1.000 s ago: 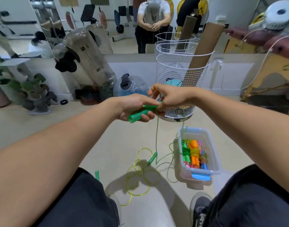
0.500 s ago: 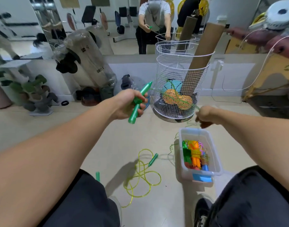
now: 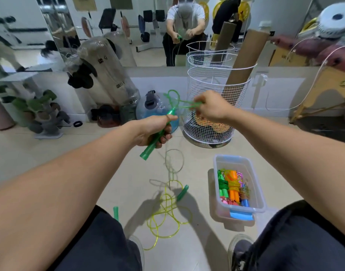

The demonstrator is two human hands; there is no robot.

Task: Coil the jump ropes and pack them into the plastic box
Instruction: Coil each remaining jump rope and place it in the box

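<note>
My left hand (image 3: pixel 155 130) grips a green jump rope handle (image 3: pixel 149 148), held slanted with its lower end pointing down left. From the handle's top a green rope loop (image 3: pixel 172 96) arcs over to my right hand (image 3: pixel 208 106), which pinches the rope. The rest of this yellow-green rope (image 3: pixel 167 214) hangs down blurred and lies tangled on the floor, with its other green handle (image 3: pixel 182 192) beside it. A clear plastic box (image 3: pixel 257 190) stands on the floor to the right, holding several coiled ropes in green, orange, pink and blue.
A white wire basket (image 3: pixel 210 118) with cardboard tubes stands behind my hands. Another green handle (image 3: pixel 116 212) peeks out by my left knee. A wrapped punching bag (image 3: pixel 105 75), a blue water bag and dumbbells line the mirrored wall.
My right hand has swung back up from beside the box toward the left hand, drawing a rope loop above the handle. The floor tangle has shifted and part of the rope lifted.
</note>
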